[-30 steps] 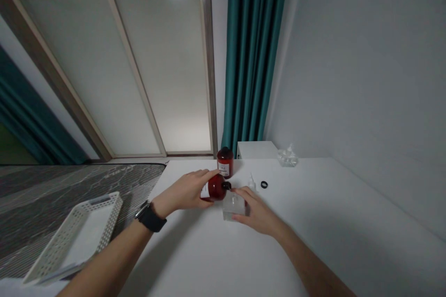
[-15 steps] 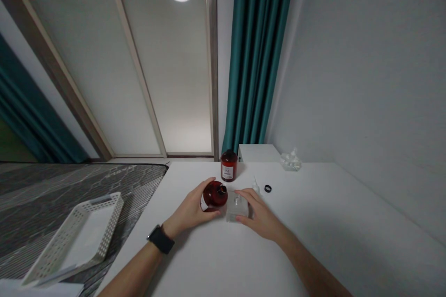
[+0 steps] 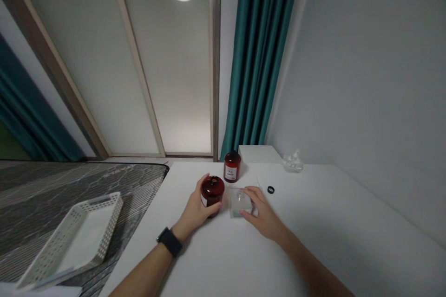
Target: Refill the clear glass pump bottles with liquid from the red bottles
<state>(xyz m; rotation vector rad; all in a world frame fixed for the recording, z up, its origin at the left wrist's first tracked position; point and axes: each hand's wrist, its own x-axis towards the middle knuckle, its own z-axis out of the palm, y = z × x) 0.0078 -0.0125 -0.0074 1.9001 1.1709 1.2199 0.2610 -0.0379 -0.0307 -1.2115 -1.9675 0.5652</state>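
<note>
My left hand (image 3: 197, 206) is wrapped round a dark red-brown bottle (image 3: 213, 188) that is nearly upright, its narrow mouth uncapped. Part of a white label shows by the palm. To its right, my right hand (image 3: 260, 212) grips the side of a clear square bottle (image 3: 240, 203), with thumb and fingers on its right edge. Whether liquid is inside the clear bottle is hard to tell. Behind them stands a second red-brown bottle (image 3: 232, 167) with a dark cap and white label. Beyond my right hand lies a small black ring (image 3: 271, 190).
The white table (image 3: 223, 264) meets the wall on the right. At its back stand a white box (image 3: 259, 153) and crumpled clear plastic (image 3: 292, 162). A white perforated basket (image 3: 75, 241) is off to the left, over a grey patterned surface (image 3: 128, 181).
My left hand has turned the red-brown bottle from tilted towards the clear one to nearly upright, and moved it slightly away. The right hand still holds the clear bottle. The view shifted slightly.
</note>
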